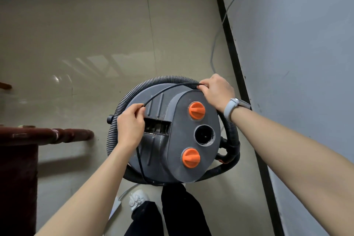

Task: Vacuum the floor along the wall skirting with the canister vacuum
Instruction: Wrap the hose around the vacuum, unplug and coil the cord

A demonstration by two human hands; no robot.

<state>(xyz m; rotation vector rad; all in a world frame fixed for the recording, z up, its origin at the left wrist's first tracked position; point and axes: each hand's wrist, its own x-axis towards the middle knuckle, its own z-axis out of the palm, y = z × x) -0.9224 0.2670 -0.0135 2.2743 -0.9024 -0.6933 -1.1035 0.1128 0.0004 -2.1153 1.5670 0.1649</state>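
Canister vacuum: both hands pinch its black cord; hose end apparently hidden behind.

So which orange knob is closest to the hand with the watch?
The farther orange knob, just below the right hand; the other knob sits past the round hole.

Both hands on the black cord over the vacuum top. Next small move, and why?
Probably lift the black cord up and off the canister vacuum. The left hand and right hand each pinch it, and it arcs across the lid, with the ribbed hose wound around the body. Neither looks freed, so vacuuming along the skirting can't start yet.
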